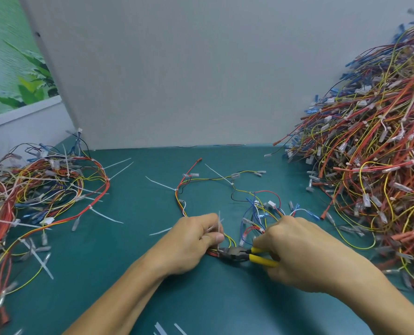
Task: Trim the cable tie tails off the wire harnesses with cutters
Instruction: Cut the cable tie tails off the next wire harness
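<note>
One wire harness point(235, 187) of red, yellow, blue and black wires lies spread on the green table point(138, 267), with white cable tie tails sticking out of it. My left hand point(191, 240) pinches the harness and an upright white tie tail point(219, 226) between thumb and fingers. My right hand point(295, 252) grips the yellow handles of the cutters point(247, 255). The dark jaws of the cutters point left and touch the wire bundle just below my left thumb. Whether the jaws are around the tail is hidden by my fingers.
A tall heap of harnesses point(375, 151) fills the right side. A smaller pile with long white tie tails point(39, 194) lies at the left. Loose cut tails point(162, 328) lie near the front edge. A grey partition point(177, 81) stands behind the table.
</note>
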Demonstrator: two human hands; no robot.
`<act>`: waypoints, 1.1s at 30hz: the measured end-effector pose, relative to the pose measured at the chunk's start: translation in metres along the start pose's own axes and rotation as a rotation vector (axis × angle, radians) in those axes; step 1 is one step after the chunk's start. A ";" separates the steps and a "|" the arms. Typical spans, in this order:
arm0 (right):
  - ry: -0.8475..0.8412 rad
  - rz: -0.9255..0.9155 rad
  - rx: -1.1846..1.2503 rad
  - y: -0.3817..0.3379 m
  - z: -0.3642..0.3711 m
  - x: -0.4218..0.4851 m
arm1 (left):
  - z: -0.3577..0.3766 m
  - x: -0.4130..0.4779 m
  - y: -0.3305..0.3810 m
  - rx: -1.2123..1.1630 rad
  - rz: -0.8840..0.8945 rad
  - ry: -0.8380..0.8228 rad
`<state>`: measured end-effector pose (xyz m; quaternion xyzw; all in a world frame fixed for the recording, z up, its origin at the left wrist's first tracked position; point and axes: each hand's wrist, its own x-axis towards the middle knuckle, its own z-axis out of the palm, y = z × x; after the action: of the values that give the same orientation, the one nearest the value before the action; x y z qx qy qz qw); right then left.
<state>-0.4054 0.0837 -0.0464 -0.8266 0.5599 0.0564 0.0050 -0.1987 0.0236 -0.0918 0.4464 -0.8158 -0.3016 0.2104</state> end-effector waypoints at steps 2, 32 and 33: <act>0.005 0.003 0.031 0.003 0.000 -0.001 | -0.001 -0.001 -0.002 -0.152 -0.014 0.046; -0.046 -0.152 1.053 0.027 0.006 0.002 | -0.028 -0.016 -0.019 0.304 0.433 0.157; -0.060 -0.161 1.075 0.030 0.006 0.000 | -0.025 -0.016 -0.016 0.362 0.483 0.144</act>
<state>-0.4332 0.0726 -0.0509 -0.7460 0.4442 -0.2148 0.4472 -0.1654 0.0232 -0.0861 0.2901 -0.9217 -0.0604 0.2504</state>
